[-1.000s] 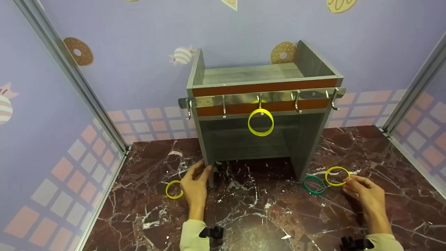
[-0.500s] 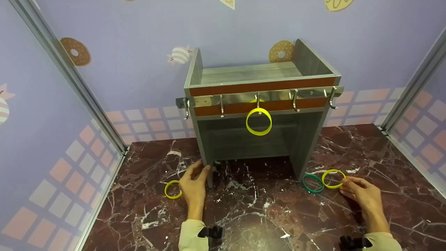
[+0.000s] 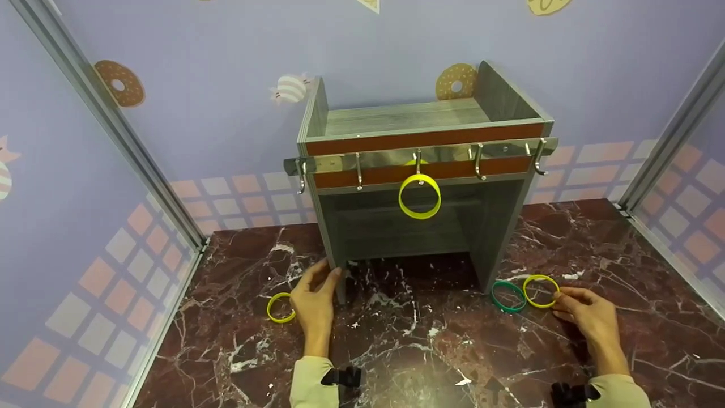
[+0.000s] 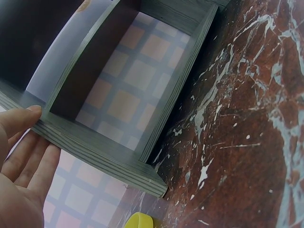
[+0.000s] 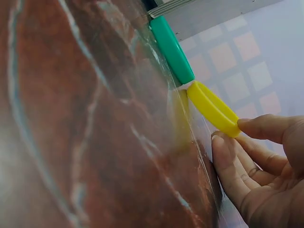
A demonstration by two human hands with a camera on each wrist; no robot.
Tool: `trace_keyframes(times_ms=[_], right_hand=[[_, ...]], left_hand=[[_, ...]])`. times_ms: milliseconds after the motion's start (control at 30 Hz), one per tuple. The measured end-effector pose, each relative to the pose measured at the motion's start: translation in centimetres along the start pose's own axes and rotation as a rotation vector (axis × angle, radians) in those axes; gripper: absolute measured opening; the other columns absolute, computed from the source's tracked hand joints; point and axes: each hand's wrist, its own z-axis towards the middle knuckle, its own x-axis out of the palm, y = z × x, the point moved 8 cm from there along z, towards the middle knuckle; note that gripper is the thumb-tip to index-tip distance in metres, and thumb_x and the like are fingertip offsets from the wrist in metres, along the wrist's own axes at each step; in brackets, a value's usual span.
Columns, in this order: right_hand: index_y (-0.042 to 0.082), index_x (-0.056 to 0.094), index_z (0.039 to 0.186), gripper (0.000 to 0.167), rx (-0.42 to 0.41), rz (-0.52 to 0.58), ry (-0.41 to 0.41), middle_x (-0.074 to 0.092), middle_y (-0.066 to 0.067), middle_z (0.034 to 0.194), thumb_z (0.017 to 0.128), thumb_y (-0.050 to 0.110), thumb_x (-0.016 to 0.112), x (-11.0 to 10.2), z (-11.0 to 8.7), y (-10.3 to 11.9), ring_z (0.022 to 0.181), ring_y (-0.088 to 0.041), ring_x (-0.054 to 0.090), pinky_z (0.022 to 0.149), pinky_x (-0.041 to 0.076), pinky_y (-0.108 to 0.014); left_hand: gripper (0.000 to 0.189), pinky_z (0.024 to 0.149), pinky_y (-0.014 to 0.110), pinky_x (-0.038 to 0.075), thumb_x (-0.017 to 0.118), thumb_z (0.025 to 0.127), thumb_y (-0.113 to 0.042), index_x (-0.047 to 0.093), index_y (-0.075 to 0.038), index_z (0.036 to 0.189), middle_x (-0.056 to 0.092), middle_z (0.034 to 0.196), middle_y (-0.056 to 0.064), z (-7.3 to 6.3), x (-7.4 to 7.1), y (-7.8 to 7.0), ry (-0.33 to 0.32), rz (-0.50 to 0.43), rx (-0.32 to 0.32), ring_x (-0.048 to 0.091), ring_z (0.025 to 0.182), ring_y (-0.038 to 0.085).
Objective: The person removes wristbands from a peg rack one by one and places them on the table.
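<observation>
A grey wooden shelf [image 3: 403,120] with a metal hook rail [image 3: 391,156] across its front stands on the marbled table. My left hand [image 3: 315,303] holds the lower front edge of its left side panel [image 4: 102,152], thumb on one face and fingers on the other. A yellow ring [image 3: 419,215] hangs from the middle hook. My right hand [image 3: 592,317] pinches another yellow ring [image 5: 213,109] by its near edge, between thumb and fingers. That ring is tilted, its pinched side raised off the table. Its far edge is close to a green ring [image 5: 172,50]; touching or apart, I cannot tell.
A third yellow ring [image 3: 272,309] lies on the table left of my left hand, partly hidden by it. Several bare hooks [image 3: 359,173] flank the hung ring. Patterned purple walls [image 3: 226,102] enclose the table [image 3: 396,362] at the back and sides.
My right hand has moved slightly left and down with its yellow ring, closer to the green one. The left hand keeps its hold on the panel. The head view has shifted a little.
</observation>
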Motion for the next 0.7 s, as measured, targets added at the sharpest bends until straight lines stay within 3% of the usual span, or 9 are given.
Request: trace_keyframes(times_ms=[400, 700], right_hand=[[-0.017, 0.065, 0.128, 0.037, -0.057, -0.219, -0.052, 0.078, -0.006, 0.094, 0.1, 0.006, 0.075, -0.7, 0.0, 0.5, 0.07, -0.005, 0.073, 0.065, 0.061, -0.022], [-0.015, 0.064, 0.13, 0.04, -0.049, -0.232, -0.046, 0.078, 0.001, 0.09, 0.099, 0.007, 0.076, -1.0, -0.3, 0.7, 0.071, -0.004, 0.073, 0.063, 0.06, -0.021]], left_hand=[[0.026, 0.079, 0.022, 0.061, 0.086, 0.089, -0.001, 0.08, 0.001, 0.114, 0.077, 0.108, 0.018, 0.0, 0.0, -0.1, -0.001, -0.004, -0.006, 0.076, 0.094, 0.027], [0.026, 0.078, 0.022, 0.061, 0.086, 0.089, 0.0, 0.08, 0.002, 0.114, 0.077, 0.107, 0.018, 0.0, 0.1, -0.1, -0.003, -0.002, -0.011, 0.076, 0.093, 0.026]])
